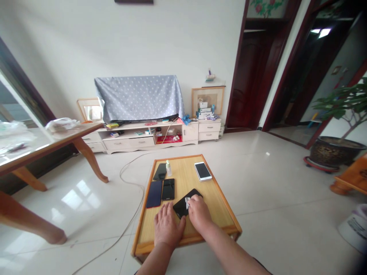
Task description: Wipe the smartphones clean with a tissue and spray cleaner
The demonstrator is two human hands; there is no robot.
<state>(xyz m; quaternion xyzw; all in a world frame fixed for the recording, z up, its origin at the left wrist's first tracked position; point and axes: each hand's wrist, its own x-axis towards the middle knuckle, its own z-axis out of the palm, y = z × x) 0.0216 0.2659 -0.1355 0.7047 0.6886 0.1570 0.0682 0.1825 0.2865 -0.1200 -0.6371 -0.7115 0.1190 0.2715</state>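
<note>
Fingers of the right hand (195, 204) closed on a half-hidden cloth (187, 203) over a black phone (181, 209); left fingers (168, 215) spread flat.

No writing can be read anywhere. Dark printing shows on the white tub (355, 229) at the lower right edge of the frame, but it is too blurred. The stacked boxes (203, 110) on the cabinet (208, 131) right of centre and the small bottle (169, 169) on the tray (179, 157) carry markings too small to make out.

Bright daylight, window glare on the tile floor (76, 195), fisheye bending at the edges
</note>
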